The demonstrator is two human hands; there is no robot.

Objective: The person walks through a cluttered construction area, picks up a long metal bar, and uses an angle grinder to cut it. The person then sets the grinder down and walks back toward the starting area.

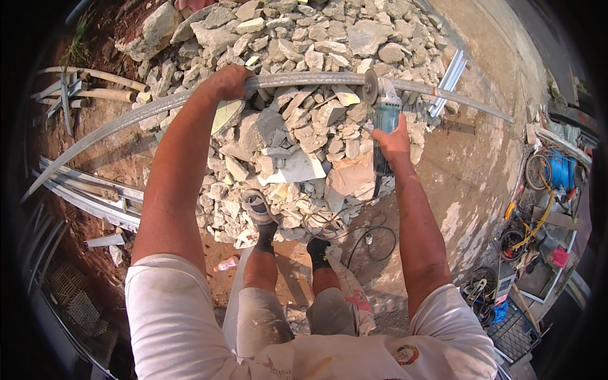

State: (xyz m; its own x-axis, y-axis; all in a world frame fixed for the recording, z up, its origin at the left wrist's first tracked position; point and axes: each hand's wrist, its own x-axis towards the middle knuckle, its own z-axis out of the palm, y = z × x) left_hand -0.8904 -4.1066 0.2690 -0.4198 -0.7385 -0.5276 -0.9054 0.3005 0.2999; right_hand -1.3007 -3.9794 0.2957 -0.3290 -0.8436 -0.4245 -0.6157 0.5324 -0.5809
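Observation:
A long grey metal profile [304, 78] runs across the view above a rubble heap, its curve partly due to the lens. My left hand [229, 82] is closed around it left of the middle. Farther right, my right hand [394, 140] is wrapped round the body of a teal and black angle grinder [387, 116]. The grinder's round disc [370, 87] stands upright at the profile, overlapping it in view; whether it touches the metal I cannot tell. The grinder's head hides a short stretch of the profile.
Broken concrete rubble [253, 133] fills the middle and far ground. A black power cable [380, 235] loops near my feet. More metal profiles [95, 196] lie at left, with bamboo poles [101, 94] beyond; other strips [448, 82] lie at right. A bicycle and clutter [538, 209] stand far right.

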